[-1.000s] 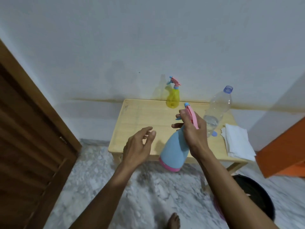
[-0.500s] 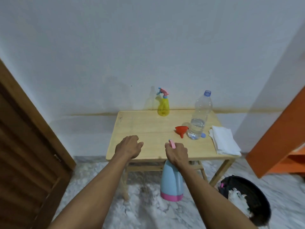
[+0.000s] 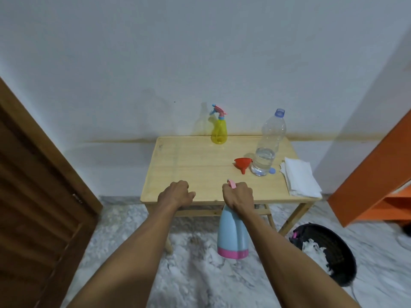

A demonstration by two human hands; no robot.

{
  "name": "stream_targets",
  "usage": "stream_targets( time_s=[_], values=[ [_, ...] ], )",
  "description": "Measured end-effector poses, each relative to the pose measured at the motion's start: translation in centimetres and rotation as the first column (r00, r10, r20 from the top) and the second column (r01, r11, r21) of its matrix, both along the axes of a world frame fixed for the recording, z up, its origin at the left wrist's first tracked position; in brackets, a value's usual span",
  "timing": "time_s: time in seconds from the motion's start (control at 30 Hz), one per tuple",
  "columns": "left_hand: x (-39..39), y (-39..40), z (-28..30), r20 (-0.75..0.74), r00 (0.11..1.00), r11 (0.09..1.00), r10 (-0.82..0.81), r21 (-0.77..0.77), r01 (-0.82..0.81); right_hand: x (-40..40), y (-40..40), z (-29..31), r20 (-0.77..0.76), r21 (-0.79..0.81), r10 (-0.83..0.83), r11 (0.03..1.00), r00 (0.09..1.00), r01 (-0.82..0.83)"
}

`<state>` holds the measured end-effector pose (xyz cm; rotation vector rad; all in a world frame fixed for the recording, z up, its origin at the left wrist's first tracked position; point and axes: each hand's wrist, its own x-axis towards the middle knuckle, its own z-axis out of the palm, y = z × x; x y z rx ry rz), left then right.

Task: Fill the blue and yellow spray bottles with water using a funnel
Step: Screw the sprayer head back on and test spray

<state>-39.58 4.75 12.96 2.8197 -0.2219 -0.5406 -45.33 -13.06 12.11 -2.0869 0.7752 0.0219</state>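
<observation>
The right hand (image 3: 238,197) is curled round the neck of the blue bottle (image 3: 232,233), gripping it just under the pink sprayer (image 3: 231,183), whose tip pokes out above the knuckles. The bottle hangs upright from that grip in front of the table's (image 3: 189,165) near edge, its body and pink base below the tabletop and over the marble floor (image 3: 200,274), touching nothing else. The left hand (image 3: 175,194) is well apart from the bottle, over the table's near edge, its fingers curled into a loose fist with nothing seen in them; whether it rests on the wood cannot be told.

Past the blue bottle, toward the table's right side, a red funnel (image 3: 243,163) lies on its side with its spout pointing to the near edge. Just beside it on the right stands a clear water bottle (image 3: 268,145), roughly a third full, with a blue cap on its neck and a small blue cap (image 3: 272,171) lying at its foot. A stack of white napkins (image 3: 300,181) lies at the table's right edge. The yellow bottle (image 3: 219,130) stands upright at the table's far edge by the wall, its pink and blue sprayer in place, with open tabletop between it and the blue bottle.

On the floor right of the blue bottle, by the table's leg, sits a black bin (image 3: 333,247) with white paper in it. A brown slatted door (image 3: 33,196) stands left of the table, an orange shelf (image 3: 378,174) right of it.
</observation>
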Motion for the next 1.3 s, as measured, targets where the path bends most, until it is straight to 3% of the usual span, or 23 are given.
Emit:
stream_targets(
  time_s=[0.37,0.83,1.3],
  values=[
    [0.2,1.2,-1.7,-0.013,0.998,0.995,0.062,-0.079,-0.063,0.9,0.5,-0.9,-0.044,0.029,0.045,0.999,0.998,-0.044],
    [0.5,6.0,-2.2,-0.009,0.983,0.981,0.185,-0.049,-0.185,2.7,5.1,-2.1,-0.057,0.03,0.169,0.985,0.984,-0.168],
    [0.9,8.1,-2.6,0.006,0.977,0.975,0.212,-0.072,-0.211,2.9,7.4,-1.9,0.03,0.062,0.204,0.977,0.979,-0.205]
  ],
)
